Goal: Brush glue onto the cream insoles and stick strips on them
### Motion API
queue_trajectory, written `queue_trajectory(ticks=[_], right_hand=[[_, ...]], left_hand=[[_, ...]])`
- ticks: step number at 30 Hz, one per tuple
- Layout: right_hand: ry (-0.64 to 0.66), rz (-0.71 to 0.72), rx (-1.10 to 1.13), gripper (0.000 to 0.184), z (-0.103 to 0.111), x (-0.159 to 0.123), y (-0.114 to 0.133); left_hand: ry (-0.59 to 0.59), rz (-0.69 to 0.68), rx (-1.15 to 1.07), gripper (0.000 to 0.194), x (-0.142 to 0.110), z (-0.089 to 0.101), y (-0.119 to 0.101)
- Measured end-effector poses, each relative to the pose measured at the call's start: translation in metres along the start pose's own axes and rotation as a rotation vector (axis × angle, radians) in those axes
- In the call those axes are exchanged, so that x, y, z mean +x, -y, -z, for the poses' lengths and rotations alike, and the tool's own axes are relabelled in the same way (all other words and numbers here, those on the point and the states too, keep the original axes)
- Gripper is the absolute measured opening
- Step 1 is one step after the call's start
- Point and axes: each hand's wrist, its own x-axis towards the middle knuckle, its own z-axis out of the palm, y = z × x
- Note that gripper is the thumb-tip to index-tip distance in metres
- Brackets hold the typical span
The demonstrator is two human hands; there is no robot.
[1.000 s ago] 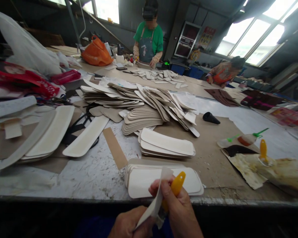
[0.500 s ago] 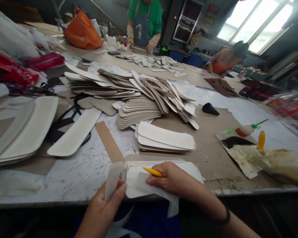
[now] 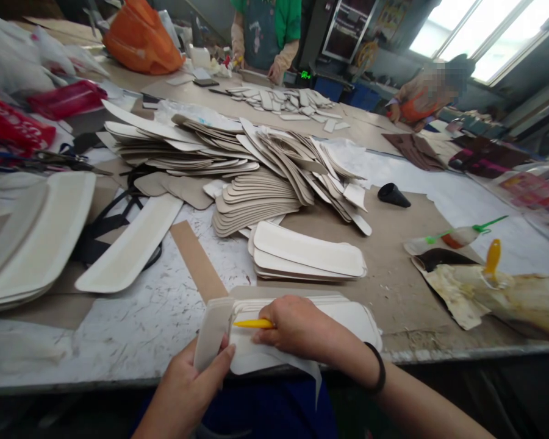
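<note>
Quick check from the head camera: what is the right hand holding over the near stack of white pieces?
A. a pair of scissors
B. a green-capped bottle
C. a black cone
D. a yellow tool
D: the right hand grips a yellow tool pointing left across the stack of white pieces, while the left hand holds a white strip at the stack's left end.

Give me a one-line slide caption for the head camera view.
Right hand holds a yellow tool on a white stack; left hand grips a white piece.
</note>
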Motion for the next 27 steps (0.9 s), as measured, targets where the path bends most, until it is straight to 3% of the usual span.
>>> queue_trajectory(ticks=[9, 18, 21, 27], right_hand=[[-0.026, -0.012, -0.008, 0.026, -0.001, -0.005, 0.001], [-0.094, 0.011, -0.022, 0.028, -0.007, -0.012, 0.002], [-0.121, -0.056, -0.040, 0.024, -0.007, -0.039, -0.014], [-0.326, -0.418, 0.193, 0.021, -0.019, -0.114, -0.076]], left_hand=[[0.034, -0.080, 0.114, 0.037, -0.001, -0.003, -0.014], [0.032, -0.098, 0.204, 0.040, 0.007, -0.004, -0.007], [-0.021, -0.062, 0.216, 0.044, 0.005, -0.004, -0.011], [-0.042, -0.028, 0.246, 0.046, 0.003, -0.004, -0.013]])
